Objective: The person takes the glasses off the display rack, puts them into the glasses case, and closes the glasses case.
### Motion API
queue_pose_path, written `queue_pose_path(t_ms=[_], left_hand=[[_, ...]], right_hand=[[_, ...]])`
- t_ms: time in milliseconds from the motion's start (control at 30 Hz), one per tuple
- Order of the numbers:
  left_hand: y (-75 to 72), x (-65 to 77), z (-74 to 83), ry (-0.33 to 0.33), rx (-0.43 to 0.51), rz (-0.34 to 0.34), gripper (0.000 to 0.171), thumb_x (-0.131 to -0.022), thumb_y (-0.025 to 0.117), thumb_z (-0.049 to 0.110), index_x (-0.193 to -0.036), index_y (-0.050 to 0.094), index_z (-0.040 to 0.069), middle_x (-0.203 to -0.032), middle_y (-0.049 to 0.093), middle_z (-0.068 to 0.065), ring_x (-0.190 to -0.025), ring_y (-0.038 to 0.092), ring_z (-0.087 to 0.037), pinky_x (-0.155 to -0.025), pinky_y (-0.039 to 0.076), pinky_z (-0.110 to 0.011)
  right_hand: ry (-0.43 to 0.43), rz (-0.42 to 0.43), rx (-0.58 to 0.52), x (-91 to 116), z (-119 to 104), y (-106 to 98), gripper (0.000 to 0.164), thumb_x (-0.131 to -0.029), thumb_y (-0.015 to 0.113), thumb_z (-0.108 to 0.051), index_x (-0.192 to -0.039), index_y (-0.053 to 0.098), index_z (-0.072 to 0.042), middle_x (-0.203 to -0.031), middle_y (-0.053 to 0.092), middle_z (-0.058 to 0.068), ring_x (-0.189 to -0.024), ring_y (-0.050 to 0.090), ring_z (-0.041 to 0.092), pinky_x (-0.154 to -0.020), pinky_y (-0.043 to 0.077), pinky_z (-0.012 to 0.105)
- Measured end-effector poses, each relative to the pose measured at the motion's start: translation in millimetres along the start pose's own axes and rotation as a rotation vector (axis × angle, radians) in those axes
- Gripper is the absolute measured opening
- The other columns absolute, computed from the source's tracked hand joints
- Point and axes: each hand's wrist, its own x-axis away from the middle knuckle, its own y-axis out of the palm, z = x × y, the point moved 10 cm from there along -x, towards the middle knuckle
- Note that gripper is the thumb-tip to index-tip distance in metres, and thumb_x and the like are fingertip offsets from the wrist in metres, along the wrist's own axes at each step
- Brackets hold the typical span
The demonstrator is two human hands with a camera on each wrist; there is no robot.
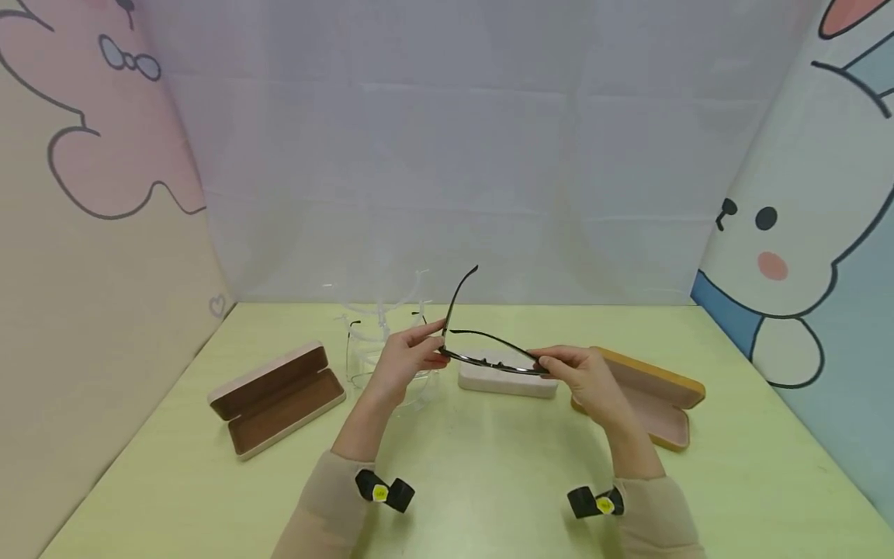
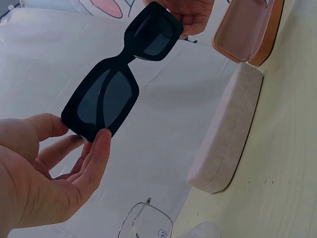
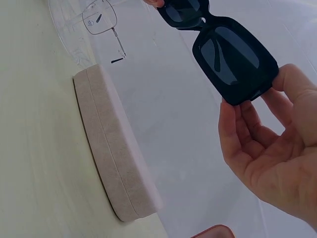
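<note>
Both hands hold a pair of black sunglasses (image 1: 494, 363) with thick rectangular frames and dark lenses, raised above the table. My left hand (image 1: 401, 359) grips the left end of the frame between thumb and fingers. At the opposite end, my right hand (image 1: 583, 379) pinches the frame near the hinge. One temple (image 1: 457, 299) sticks up and away at the left; the other lies folded across behind the lenses. Seen from the left wrist, the lenses (image 2: 116, 96) face the camera. Behind the sunglasses, a closed pale eyeglass case (image 1: 506, 380) rests on the table.
An open beige case (image 1: 279, 404) with brown lining sits at the left. On the right is an open mustard-yellow case (image 1: 660, 415) with pinkish lining, partly behind my right hand. A transparent stand (image 1: 382, 312) bears thin-rimmed glasses (image 1: 348, 353) behind my left hand. A white curtain hangs at the back.
</note>
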Motion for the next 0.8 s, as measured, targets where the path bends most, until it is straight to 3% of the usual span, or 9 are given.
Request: queue_pose_path(t_ms=[100, 167, 267, 367, 567, 733, 800], left_hand=[[0.3, 0.9, 0.6, -0.004, 0.003, 0.004, 0.035, -0.089, 0.055, 0.009, -0.124, 0.056, 0.007, -0.116, 0.059, -0.022, -0.072, 0.066, -0.014, -0.076, 0.053, -0.034], [1.3, 1.9, 1.6, -0.002, 0.002, 0.001, 0.035, -0.089, 0.054, 0.008, -0.124, 0.056, 0.006, -0.114, 0.06, -0.022, -0.072, 0.066, -0.014, -0.075, 0.053, -0.034], [3.2, 3.2, 2.7, 0.0, -0.013, -0.007, 0.035, -0.089, 0.054, 0.008, -0.124, 0.056, 0.005, -0.109, 0.062, -0.02, -0.072, 0.066, -0.016, -0.074, 0.054, -0.034], [3.8, 3.5, 2.4, 0.0, -0.034, -0.014, 0.034, -0.09, 0.054, 0.009, -0.124, 0.056, 0.006, -0.106, 0.064, -0.018, -0.073, 0.066, -0.018, -0.074, 0.054, -0.033], [5.7, 3.6, 3.1, 0.021, -0.056, -0.039, 0.035, -0.09, 0.053, 0.009, -0.125, 0.055, 0.006, -0.108, 0.063, -0.019, -0.075, 0.066, -0.02, -0.074, 0.054, -0.034], [5.0, 4.6, 4.9, 0.033, -0.06, -0.034, 0.035, -0.09, 0.053, 0.008, -0.125, 0.055, 0.007, -0.105, 0.063, -0.021, -0.076, 0.066, -0.023, -0.073, 0.054, -0.033], [5.5, 4.7, 6.6, 0.041, -0.061, -0.038, 0.036, -0.089, 0.054, 0.008, -0.125, 0.055, 0.008, -0.103, 0.062, -0.022, -0.077, 0.066, -0.027, -0.073, 0.054, -0.033]], right_hand=[[0.01, -0.033, 0.024, 0.7, 0.0, 0.5, 0.029, -0.09, 0.056, -0.013, -0.11, 0.062, 0.008, -0.092, 0.067, -0.008, -0.084, 0.058, 0.007, -0.072, 0.049, 0.02], [0.021, -0.06, 0.031, 1.7, 1.1, 0.9, 0.029, -0.09, 0.056, -0.014, -0.109, 0.063, 0.007, -0.095, 0.067, -0.005, -0.068, 0.054, 0.003, -0.058, 0.047, 0.017], [0.024, -0.104, 0.043, 4.6, 1.1, 2.6, 0.027, -0.091, 0.055, -0.015, -0.108, 0.064, 0.005, -0.097, 0.066, 0.0, -0.044, 0.033, 0.001, -0.038, 0.033, 0.019], [0.011, -0.151, 0.073, 7.0, -0.2, 5.6, 0.026, -0.091, 0.055, -0.016, -0.108, 0.065, 0.002, -0.096, 0.065, 0.001, -0.037, 0.014, 0.004, -0.032, 0.02, 0.021], [0.002, -0.163, 0.102, 8.1, -2.4, 5.6, 0.026, -0.091, 0.054, -0.016, -0.109, 0.064, 0.0, -0.098, 0.064, 0.002, -0.038, 0.013, 0.004, -0.033, 0.02, 0.02], [0.069, -0.135, 0.091, 8.6, 2.8, 2.7, 0.028, -0.091, 0.055, -0.021, -0.11, 0.064, -0.002, -0.104, 0.064, 0.01, -0.036, 0.016, 0.003, -0.034, 0.022, 0.019], [0.091, -0.102, 0.114, 8.6, 5.5, -1.6, 0.03, -0.09, 0.057, -0.025, -0.108, 0.065, -0.003, -0.105, 0.064, 0.011, -0.042, 0.033, -0.001, -0.044, 0.034, 0.017]])
